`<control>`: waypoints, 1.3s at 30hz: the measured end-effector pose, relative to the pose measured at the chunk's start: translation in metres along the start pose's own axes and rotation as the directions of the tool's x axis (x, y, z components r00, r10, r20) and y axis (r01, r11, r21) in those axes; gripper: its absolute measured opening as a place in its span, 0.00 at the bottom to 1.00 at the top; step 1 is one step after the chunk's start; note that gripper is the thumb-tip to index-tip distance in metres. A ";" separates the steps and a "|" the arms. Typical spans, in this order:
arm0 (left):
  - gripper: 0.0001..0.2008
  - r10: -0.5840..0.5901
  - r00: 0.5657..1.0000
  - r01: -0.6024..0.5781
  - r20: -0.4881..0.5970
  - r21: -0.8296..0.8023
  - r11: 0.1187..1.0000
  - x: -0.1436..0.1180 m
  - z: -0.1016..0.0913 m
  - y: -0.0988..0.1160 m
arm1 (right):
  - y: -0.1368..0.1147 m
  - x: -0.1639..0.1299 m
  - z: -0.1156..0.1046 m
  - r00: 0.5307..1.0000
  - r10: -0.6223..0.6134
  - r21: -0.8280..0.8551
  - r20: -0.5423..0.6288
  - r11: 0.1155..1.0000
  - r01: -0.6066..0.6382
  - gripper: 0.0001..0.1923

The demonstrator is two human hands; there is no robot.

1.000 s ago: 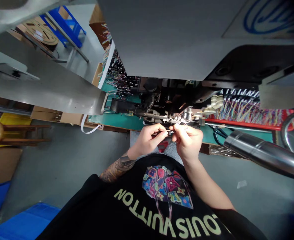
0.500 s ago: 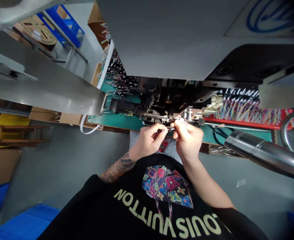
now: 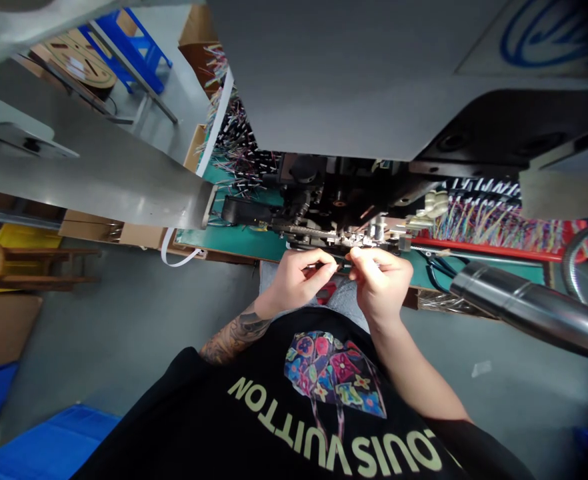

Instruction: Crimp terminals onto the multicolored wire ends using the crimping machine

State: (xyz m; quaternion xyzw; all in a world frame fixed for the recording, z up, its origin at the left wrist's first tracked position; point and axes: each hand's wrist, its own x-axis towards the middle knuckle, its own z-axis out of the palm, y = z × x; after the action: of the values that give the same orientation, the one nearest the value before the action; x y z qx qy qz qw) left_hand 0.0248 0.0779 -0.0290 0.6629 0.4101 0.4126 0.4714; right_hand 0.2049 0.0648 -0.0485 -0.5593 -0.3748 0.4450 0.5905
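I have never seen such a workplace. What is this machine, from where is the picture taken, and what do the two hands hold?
The picture comes from a camera worn on the person's head, looking down, so you see their black shirt at the bottom and both bare hands in front. The left hand and the right hand meet and pinch a thin dark wire between the fingertips, right at the metal tooling of a grey machine. What the machine does to the wire is not visible. It stands on a green table. Bundles of coloured wires lie left and in a red tray at the right. A shiny metal tube crosses the right foreground.
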 end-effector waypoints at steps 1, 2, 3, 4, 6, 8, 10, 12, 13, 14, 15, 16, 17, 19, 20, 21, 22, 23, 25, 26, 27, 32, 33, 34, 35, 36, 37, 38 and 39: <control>0.12 0.020 1.000 -0.020 -0.018 0.020 1.000 0.000 0.001 0.000 | 0.000 0.000 0.001 1.000 -0.009 -0.005 -0.030 1.000 0.009 0.21; 0.12 0.039 0.999 -0.038 -0.032 0.043 0.998 0.000 0.003 0.000 | -0.001 0.000 0.002 0.999 -0.012 -0.006 -0.050 1.000 0.011 0.22; 0.13 0.059 0.997 -0.057 -0.043 0.064 0.996 -0.001 0.004 -0.001 | -0.001 -0.001 0.003 0.998 -0.009 -0.002 -0.062 1.000 0.009 0.23; 0.13 0.079 0.995 -0.075 -0.053 0.083 0.994 0.000 0.005 -0.001 | -0.002 -0.001 0.004 0.998 -0.004 0.004 -0.067 1.000 0.004 0.24; 0.13 0.107 0.992 -0.099 -0.072 0.109 0.989 0.000 0.006 -0.003 | -0.003 -0.001 0.006 0.998 0.008 0.021 -0.058 1.000 -0.007 0.26; 0.12 0.118 0.989 -0.106 -0.093 0.126 0.986 0.000 0.006 -0.004 | -0.005 -0.001 0.007 0.999 0.014 0.027 -0.046 1.000 -0.013 0.26; 0.12 0.114 0.987 -0.099 -0.111 0.136 0.986 0.000 0.006 -0.006 | -0.006 0.000 0.009 0.999 0.013 0.017 -0.049 1.000 -0.012 0.26; 0.12 0.105 0.986 -0.087 -0.126 0.141 0.986 -0.001 0.006 -0.007 | -0.006 0.000 0.010 0.998 0.009 -0.007 -0.062 1.000 -0.009 0.26; 0.12 0.101 0.986 -0.082 -0.129 0.144 0.986 -0.002 0.007 -0.007 | -0.006 0.000 0.010 0.998 0.006 -0.021 -0.067 1.000 -0.008 0.26; 0.12 0.097 0.987 -0.077 -0.131 0.147 0.986 -0.002 0.007 -0.007 | -0.005 -0.001 0.011 0.998 0.003 -0.034 -0.070 0.999 -0.006 0.27; 0.11 0.091 0.987 -0.072 -0.129 0.150 0.986 -0.002 0.007 -0.007 | -0.005 -0.001 0.011 0.997 0.000 -0.042 -0.072 0.999 -0.003 0.26; 0.11 0.087 0.988 -0.067 -0.127 0.153 0.986 -0.002 0.007 -0.006 | -0.004 -0.001 0.011 0.997 -0.001 -0.043 -0.073 0.999 -0.002 0.26; 0.11 0.087 0.988 -0.068 -0.125 0.154 0.986 -0.002 0.007 -0.006 | -0.003 -0.001 0.011 0.997 0.001 -0.040 -0.074 0.999 -0.004 0.25; 0.11 0.099 0.988 -0.080 -0.119 0.154 0.985 -0.001 0.005 -0.005 | -0.003 0.000 0.008 0.998 0.023 -0.028 -0.062 0.999 -0.024 0.22; 0.11 0.102 0.989 -0.085 -0.111 0.154 0.985 0.000 0.003 -0.004 | -0.003 0.001 0.007 0.998 0.039 -0.020 -0.049 0.999 -0.040 0.21; 0.11 0.100 0.991 -0.086 -0.091 0.153 0.984 0.001 0.000 -0.004 | -0.004 0.002 0.005 0.998 0.054 -0.012 -0.025 0.998 -0.055 0.19; 0.11 0.096 0.993 -0.086 -0.061 0.153 0.985 0.002 -0.002 -0.004 | -0.005 0.004 0.002 0.997 0.071 -0.009 0.017 0.997 -0.071 0.17; 0.10 0.092 0.996 -0.087 -0.023 0.151 0.985 0.002 -0.006 -0.004 | -0.008 0.005 0.000 0.993 0.089 -0.013 0.078 0.996 -0.088 0.16; 0.10 0.091 0.994 -0.098 0.052 0.146 0.984 0.003 -0.011 -0.005 | -0.013 0.006 -0.004 0.971 0.114 -0.048 0.212 0.993 -0.106 0.14; 0.10 0.096 0.992 -0.106 0.078 0.144 0.984 0.004 -0.013 -0.005 | -0.015 0.007 -0.006 0.959 0.116 -0.073 0.260 0.992 -0.100 0.14; 0.10 0.102 0.990 -0.115 0.093 0.143 0.983 0.004 -0.014 -0.006 | -0.017 0.007 -0.007 0.954 0.107 -0.096 0.281 0.992 -0.083 0.13; 0.10 0.112 0.992 -0.120 0.059 0.165 0.979 0.002 -0.011 -0.003 | -0.016 0.002 -0.005 0.996 -0.047 -0.124 0.081 0.991 0.057 0.15; 0.10 0.124 0.991 -0.131 0.046 0.175 0.976 0.002 -0.009 -0.002 | -0.016 0.001 -0.004 0.997 -0.061 -0.131 0.040 0.989 0.066 0.17; 0.09 0.139 0.990 -0.143 0.033 0.186 0.972 0.002 -0.008 -0.001 | -0.015 0.001 -0.003 0.998 -0.064 -0.136 0.012 0.989 0.066 0.18; 0.09 0.154 0.988 -0.154 0.019 0.196 0.968 0.002 -0.007 0.000 | -0.015 0.001 -0.002 0.998 -0.058 -0.138 -0.003 0.989 0.057 0.19; 0.09 0.165 0.986 -0.163 0.006 0.205 0.965 0.002 -0.007 0.001 | -0.015 0.001 -0.002 0.999 -0.043 -0.132 -0.006 0.990 0.042 0.19; 0.09 0.172 0.985 -0.167 -0.005 0.210 0.963 0.003 -0.006 0.002 | -0.015 0.002 -0.001 1.000 -0.023 -0.118 0.000 0.993 0.023 0.20; 0.09 0.173 0.985 -0.166 -0.016 0.214 0.963 0.003 -0.006 0.002 | -0.015 0.003 -0.001 1.000 0.001 -0.098 0.009 0.995 0.000 0.20; 0.09 0.170 0.985 -0.161 -0.025 0.216 0.963 0.003 -0.006 0.003 | -0.015 0.003 0.000 0.999 0.026 -0.076 0.020 0.997 -0.024 0.21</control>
State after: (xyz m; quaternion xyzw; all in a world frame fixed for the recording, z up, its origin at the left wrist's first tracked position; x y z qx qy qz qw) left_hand 0.0210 0.0818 -0.0247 0.7324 0.4054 0.4184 0.3525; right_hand 0.2077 0.0682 -0.0333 -0.5811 -0.3906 0.4437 0.5594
